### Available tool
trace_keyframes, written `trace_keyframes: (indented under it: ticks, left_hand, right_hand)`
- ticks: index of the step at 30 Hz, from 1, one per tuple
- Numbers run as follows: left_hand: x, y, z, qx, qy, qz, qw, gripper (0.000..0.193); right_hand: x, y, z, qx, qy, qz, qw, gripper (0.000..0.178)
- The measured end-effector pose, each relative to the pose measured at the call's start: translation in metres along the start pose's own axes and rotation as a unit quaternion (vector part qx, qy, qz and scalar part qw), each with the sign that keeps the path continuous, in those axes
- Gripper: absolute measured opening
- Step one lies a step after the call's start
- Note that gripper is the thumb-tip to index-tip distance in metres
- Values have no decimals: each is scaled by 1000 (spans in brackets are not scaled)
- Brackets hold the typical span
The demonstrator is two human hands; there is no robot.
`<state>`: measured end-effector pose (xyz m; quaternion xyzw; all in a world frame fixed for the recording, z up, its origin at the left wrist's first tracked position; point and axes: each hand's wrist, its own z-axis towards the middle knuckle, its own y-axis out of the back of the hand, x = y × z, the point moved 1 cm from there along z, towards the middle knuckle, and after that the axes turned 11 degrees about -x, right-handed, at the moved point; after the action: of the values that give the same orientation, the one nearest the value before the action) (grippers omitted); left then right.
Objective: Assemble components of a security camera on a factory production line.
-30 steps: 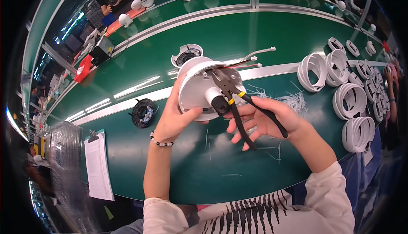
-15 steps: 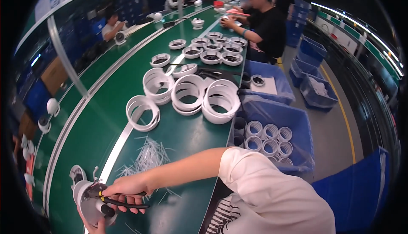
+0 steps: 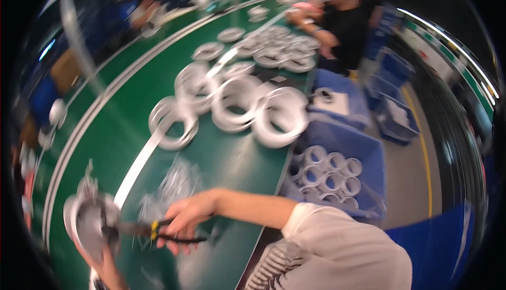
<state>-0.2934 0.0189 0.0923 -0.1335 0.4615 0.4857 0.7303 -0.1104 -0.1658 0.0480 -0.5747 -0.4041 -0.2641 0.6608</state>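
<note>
At the lower left, my left hand (image 3: pixel 109 270) grips a white rounded camera housing (image 3: pixel 84 232) from below; motion blur hides its inner parts. My right hand (image 3: pixel 184 220) is closed round black-handled pliers (image 3: pixel 154 230) with yellow near the joint. Their jaws point left, at the housing's open side; whether they touch it I cannot tell. A heap of thin clear-white plastic strips (image 3: pixel 176 184) lies on the green table (image 3: pixel 226 171) just beyond my right hand.
Stacks of white rings (image 3: pixel 278 138) stand mid-table, with several shallow white housings (image 3: pixel 269 57) farther back. A blue bin (image 3: pixel 375 158) of white rings adjoins the table's right edge. One person in black (image 3: pixel 348 24) works at the far right, and others sit across the line.
The pliers and my right hand have drawn rightward from the housing's inside. My left hand has raised the housing slightly and moved it left. The whole view has shifted and blurred.
</note>
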Motion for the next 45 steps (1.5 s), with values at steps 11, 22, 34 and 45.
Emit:
trace_keyframes:
  ticks: [11,22,34,45]
  left_hand:
    - [78,-104,103,-51,380,-389,838,33]
    - [138,-151,129,0,452,-329,829,82]
    - [118,204,-28,-88,244,544,798,53]
    - [142,219,-70,-146,354,459,802,57]
  right_hand:
    - [-19,-16,-12,194,-138,-108,965,21]
    - [-28,-31,-8,175,-121,-315,925,41]
    - [-79,-74,17,-8,207,-721,661,54]
    - [-96,-82,21,-33,186,-771,608,61]
